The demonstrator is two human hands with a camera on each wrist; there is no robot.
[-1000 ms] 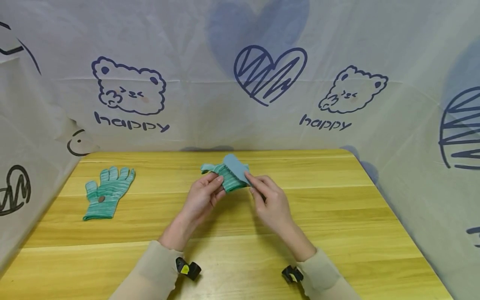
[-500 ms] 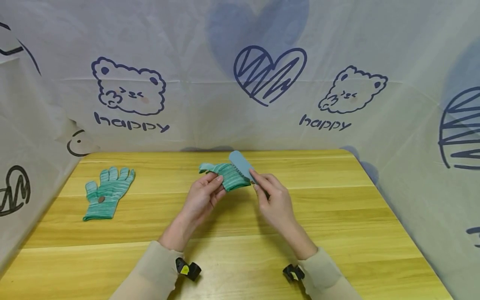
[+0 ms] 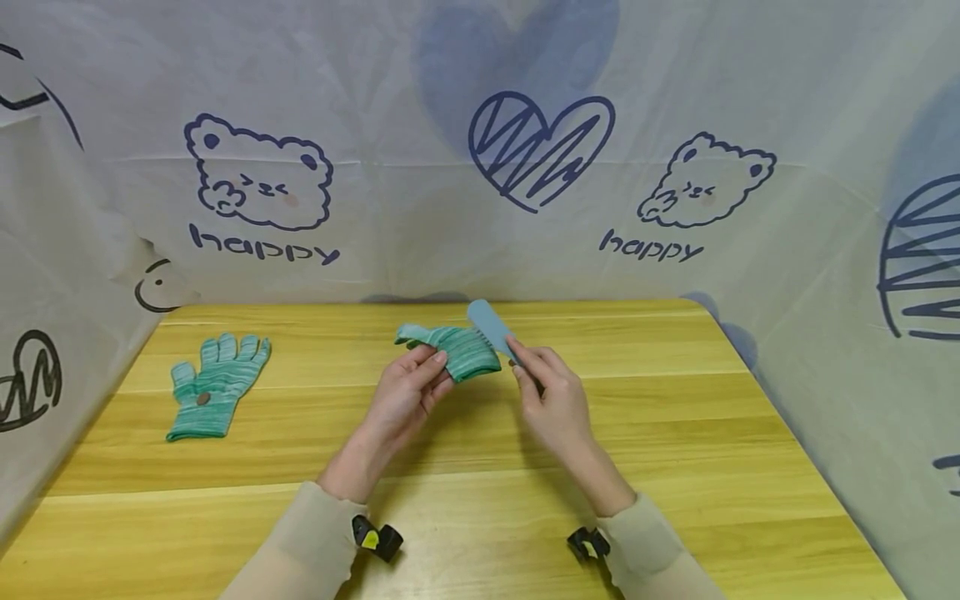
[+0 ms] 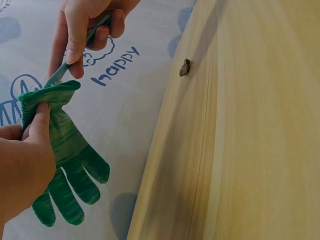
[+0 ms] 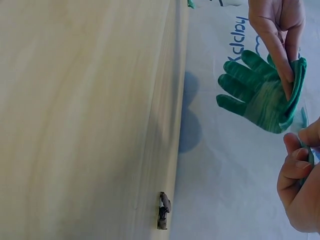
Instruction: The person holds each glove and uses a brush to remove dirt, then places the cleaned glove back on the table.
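One green glove (image 3: 471, 354) pinched in left fingers (image 3: 430, 368), blue brush (image 3: 491, 323), shifted rightward, in curled right fingers (image 3: 531, 359)

A draped nook here, building unclear: wood-grain table (image 3: 465, 525) beneath left hand (image 3: 405, 392) and right hand (image 3: 553, 402), and look, bear-and-heart "happy" sheeting (image 3: 405, 208) rises beyond them and on either side!

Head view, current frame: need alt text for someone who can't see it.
A left hand holds a green glove above a wooden table; the right hand holds a light-blue brush, bristles at the glove's edge. A similar glove with a brown spot lies at left; a white cloth printed with bears and hearts hangs behind.
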